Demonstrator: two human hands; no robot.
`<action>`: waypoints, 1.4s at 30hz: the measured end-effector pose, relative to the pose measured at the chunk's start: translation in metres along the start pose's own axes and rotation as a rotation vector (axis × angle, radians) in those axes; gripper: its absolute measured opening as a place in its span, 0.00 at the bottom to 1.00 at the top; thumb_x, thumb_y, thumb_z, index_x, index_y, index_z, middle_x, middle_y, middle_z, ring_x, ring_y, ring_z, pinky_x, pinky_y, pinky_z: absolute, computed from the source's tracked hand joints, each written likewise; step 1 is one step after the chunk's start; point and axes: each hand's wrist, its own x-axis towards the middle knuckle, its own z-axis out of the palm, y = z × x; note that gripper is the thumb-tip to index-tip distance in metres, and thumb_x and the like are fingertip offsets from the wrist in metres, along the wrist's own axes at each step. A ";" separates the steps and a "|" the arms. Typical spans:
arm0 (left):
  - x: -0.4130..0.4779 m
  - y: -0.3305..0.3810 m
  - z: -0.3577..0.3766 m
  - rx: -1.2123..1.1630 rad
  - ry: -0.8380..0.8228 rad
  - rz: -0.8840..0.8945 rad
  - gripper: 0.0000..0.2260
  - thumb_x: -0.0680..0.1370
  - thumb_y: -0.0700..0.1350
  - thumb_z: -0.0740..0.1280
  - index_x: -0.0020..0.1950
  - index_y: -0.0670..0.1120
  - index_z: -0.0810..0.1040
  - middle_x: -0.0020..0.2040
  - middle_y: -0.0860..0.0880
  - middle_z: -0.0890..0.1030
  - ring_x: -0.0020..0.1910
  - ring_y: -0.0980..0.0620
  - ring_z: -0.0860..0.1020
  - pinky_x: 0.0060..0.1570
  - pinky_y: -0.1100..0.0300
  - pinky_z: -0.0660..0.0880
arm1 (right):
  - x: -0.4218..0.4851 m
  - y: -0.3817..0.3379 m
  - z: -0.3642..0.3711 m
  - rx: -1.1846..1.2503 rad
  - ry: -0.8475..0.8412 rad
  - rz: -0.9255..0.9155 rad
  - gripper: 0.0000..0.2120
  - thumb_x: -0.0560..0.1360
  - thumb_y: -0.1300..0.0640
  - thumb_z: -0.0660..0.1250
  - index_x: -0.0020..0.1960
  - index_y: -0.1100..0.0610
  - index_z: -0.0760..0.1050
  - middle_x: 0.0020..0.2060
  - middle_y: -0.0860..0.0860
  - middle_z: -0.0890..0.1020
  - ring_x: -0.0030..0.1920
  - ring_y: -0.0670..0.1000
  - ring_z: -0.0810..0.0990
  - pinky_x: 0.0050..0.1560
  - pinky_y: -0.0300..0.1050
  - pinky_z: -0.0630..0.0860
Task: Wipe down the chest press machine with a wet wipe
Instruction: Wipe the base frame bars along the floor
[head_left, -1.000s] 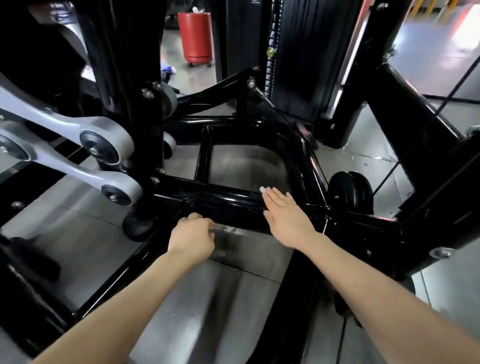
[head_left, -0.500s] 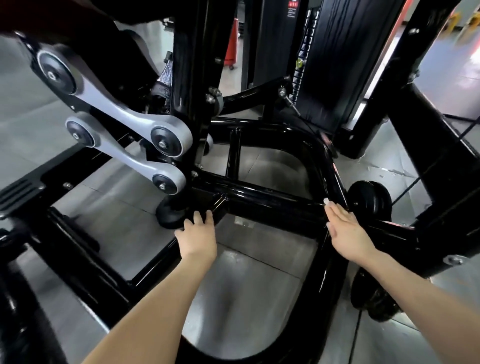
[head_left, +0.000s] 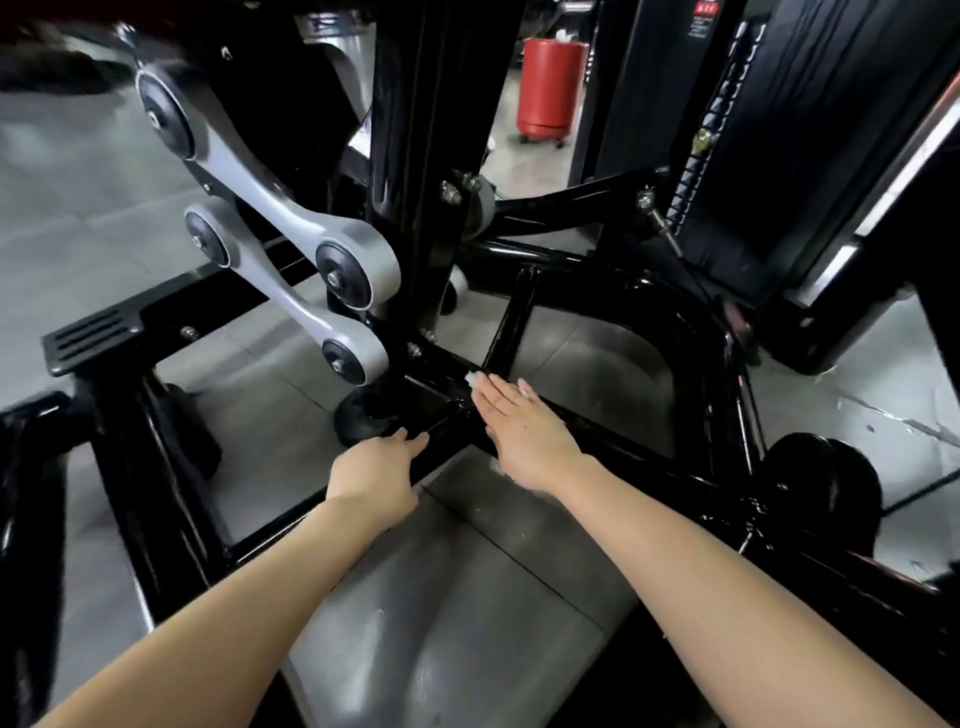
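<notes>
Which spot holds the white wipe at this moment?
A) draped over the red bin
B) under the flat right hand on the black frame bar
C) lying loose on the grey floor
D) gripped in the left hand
B: a bit of the wet wipe peeks out beyond the right hand, which lies flat on the black frame bar.

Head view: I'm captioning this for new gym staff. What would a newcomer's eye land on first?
At centre, the right hand presses a white wet wipe flat on a black frame bar, with the left hand resting on the frame beside it. Silver linkage arms stand out at upper left, and a red cylinder sits at top centre.
</notes>
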 end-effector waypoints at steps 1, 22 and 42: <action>0.000 0.001 -0.001 0.006 -0.006 -0.001 0.33 0.73 0.40 0.60 0.76 0.58 0.56 0.77 0.54 0.57 0.70 0.49 0.66 0.61 0.54 0.72 | 0.009 0.001 0.002 -0.026 -0.008 -0.065 0.27 0.82 0.60 0.49 0.78 0.56 0.43 0.77 0.49 0.42 0.76 0.48 0.39 0.73 0.46 0.34; -0.003 0.004 -0.001 -0.119 -0.045 -0.051 0.33 0.73 0.37 0.58 0.76 0.57 0.56 0.77 0.54 0.55 0.72 0.49 0.63 0.61 0.57 0.71 | -0.146 0.055 -0.007 0.093 -0.081 0.381 0.38 0.73 0.35 0.27 0.77 0.52 0.40 0.74 0.42 0.40 0.76 0.43 0.40 0.74 0.48 0.40; 0.039 0.075 0.007 0.037 0.164 0.352 0.34 0.75 0.38 0.59 0.76 0.58 0.51 0.78 0.48 0.50 0.76 0.45 0.45 0.75 0.53 0.50 | -0.160 0.069 -0.010 0.153 -0.127 0.860 0.29 0.81 0.43 0.38 0.78 0.57 0.46 0.77 0.51 0.48 0.77 0.49 0.44 0.76 0.51 0.42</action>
